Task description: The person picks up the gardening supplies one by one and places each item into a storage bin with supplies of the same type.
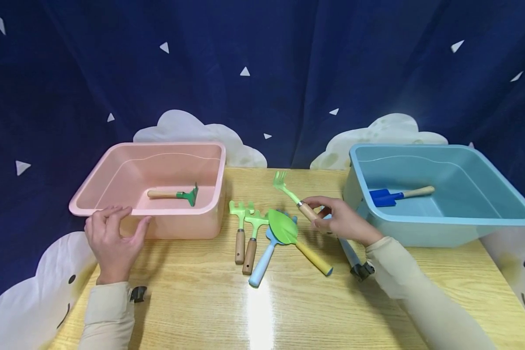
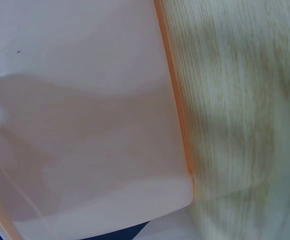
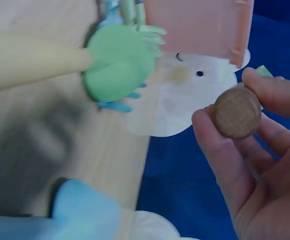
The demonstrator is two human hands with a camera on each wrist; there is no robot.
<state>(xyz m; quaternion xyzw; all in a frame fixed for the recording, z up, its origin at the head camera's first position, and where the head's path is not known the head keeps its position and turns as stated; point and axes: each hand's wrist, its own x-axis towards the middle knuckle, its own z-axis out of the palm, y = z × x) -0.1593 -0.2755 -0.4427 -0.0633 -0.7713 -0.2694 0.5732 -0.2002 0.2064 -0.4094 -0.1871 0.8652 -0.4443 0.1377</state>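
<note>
My right hand [image 1: 343,218] pinches the wooden handle of a light green hand fork [image 1: 307,211], which hangs over the table with prongs tipped up and left. In the right wrist view, thumb and fingers close around the handle's round end [image 3: 237,112]. Beneath that hand lies a light blue trowel [image 3: 84,210], partly hidden in the head view. My left hand [image 1: 113,243] rests at the front rim of a pink bin [image 1: 197,224], fingers bent loosely. Inside it is a dark green rake [image 1: 188,195] with a wooden handle.
Mid-table lie a green rake [image 1: 240,243], another green rake [image 1: 250,253], a light blue fork [image 1: 262,262] and a green trowel [image 1: 284,227] with yellow handle, overlapping in part. At right, a blue bin [image 1: 420,228] holds a dark blue shovel [image 1: 387,197]. A navy curtain [image 1: 262,107] hangs behind.
</note>
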